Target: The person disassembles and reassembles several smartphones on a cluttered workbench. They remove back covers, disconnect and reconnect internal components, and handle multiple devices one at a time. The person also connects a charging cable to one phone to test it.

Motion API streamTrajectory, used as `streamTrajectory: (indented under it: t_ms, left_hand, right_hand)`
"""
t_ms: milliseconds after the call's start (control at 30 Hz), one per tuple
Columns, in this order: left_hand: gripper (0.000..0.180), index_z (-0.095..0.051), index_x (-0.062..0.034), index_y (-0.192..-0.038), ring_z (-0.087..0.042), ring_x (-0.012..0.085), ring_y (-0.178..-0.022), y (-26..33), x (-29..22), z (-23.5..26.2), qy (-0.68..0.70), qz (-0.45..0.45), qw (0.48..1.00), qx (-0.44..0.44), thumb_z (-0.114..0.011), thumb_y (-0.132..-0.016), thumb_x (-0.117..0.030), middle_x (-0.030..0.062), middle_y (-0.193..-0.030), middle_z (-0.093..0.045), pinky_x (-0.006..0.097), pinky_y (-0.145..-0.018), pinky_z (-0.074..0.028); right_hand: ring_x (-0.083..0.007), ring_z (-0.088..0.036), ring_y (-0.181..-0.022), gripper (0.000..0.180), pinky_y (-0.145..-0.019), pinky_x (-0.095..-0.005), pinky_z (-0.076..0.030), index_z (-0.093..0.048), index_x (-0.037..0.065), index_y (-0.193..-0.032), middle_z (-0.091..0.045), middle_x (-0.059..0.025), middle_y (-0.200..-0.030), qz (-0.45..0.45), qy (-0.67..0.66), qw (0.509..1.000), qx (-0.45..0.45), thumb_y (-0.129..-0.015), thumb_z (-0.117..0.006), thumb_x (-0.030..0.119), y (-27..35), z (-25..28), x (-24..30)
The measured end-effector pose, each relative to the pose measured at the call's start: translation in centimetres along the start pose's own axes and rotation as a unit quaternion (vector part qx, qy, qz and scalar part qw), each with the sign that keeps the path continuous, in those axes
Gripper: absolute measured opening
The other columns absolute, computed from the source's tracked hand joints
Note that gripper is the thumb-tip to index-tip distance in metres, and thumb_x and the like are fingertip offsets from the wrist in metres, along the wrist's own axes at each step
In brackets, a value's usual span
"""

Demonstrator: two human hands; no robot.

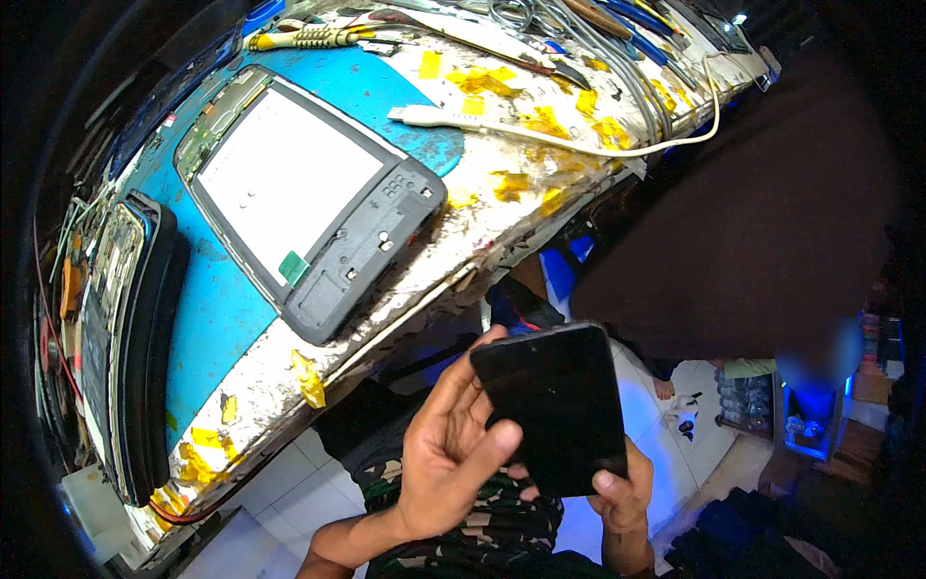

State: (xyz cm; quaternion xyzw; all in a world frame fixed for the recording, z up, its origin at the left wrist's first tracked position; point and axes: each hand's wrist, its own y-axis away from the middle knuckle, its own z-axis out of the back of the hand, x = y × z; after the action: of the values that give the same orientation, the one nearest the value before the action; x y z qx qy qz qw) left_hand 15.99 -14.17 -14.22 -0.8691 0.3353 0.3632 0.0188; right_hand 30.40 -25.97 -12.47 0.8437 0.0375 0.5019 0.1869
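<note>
In front of me, off the bench edge, is a black smartphone [555,405] with a dark screen. My left hand [453,439] is closed at its left side, with fingers partly behind it and the thumb by the screen. My right hand [622,492] grips its lower right corner, thumb on the front. On the bench lies an opened phone body [362,251], grey and black, with a white panel and a small green sticker. Another opened device [125,338] stands at the bench's left, its inner board showing beside a dark curved shell.
A blue mat [217,318] covers part of the worn white bench, which has yellow tape scraps [309,378]. A white cable [569,145] crosses it. Tools and grey wires [617,58] lie along the far side. A large dark brown shape [743,212] fills the right.
</note>
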Motion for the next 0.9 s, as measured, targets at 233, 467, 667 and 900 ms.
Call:
streamTrajectory:
  t_ms: [233,467,667,900]
  left_hand:
    - [0.032,-0.052,0.0100,-0.127,-0.063,0.0112,-0.094,-0.6,-0.3,0.8,-0.009,0.053,0.999,0.009,-0.055,-0.098,-0.003,0.0151,-0.111,-0.068,0.024,-0.082,-0.052]
    - [0.032,-0.052,0.0100,-0.128,-0.065,0.0113,-0.089,-1.0,-0.5,0.7,0.012,0.075,0.996,-0.038,-0.054,-0.098,-0.002,0.0181,-0.113,-0.067,0.023,-0.077,-0.053]
    - [0.034,-0.052,0.0112,-0.126,-0.067,0.0198,-0.097,-0.9,-0.7,1.0,-0.019,0.086,0.995,-0.053,-0.054,-0.095,-0.003,0.0182,-0.113,-0.066,0.034,-0.088,-0.054]
    - [0.032,-0.052,0.0106,-0.127,-0.066,0.0098,-0.085,-0.8,-0.6,1.1,0.005,0.079,0.995,-0.058,-0.053,-0.097,-0.001,0.0175,-0.109,-0.069,0.021,-0.072,-0.053]
  right_hand:
    - [-0.0495,-0.055,-0.116,0.066,-0.094,-0.0570,-0.051,-0.017,-0.013,-0.145,-0.042,-0.0348,-0.138,-0.066,-0.180,0.981,0.037,-0.092,-0.044,0.017,-0.6,0.7,-0.6]
    - [-0.0565,-0.043,-0.126,0.079,-0.099,-0.0645,-0.044,-0.012,-0.011,-0.148,-0.035,-0.0361,-0.143,-0.089,-0.282,0.953,0.060,-0.083,-0.048,0.016,-0.5,0.6,-0.9]
    - [-0.0515,-0.043,-0.129,0.083,-0.103,-0.0622,-0.041,-0.013,-0.011,-0.148,-0.034,-0.0364,-0.144,-0.115,-0.270,0.955,0.040,-0.079,-0.047,0.019,0.1,0.5,-1.1]
    - [-0.0484,-0.045,-0.129,0.083,-0.106,-0.0580,-0.040,-0.013,-0.012,-0.148,-0.035,-0.0350,-0.144,-0.129,-0.233,0.964,0.024,-0.078,-0.046,0.018,0.4,0.2,-1.1]
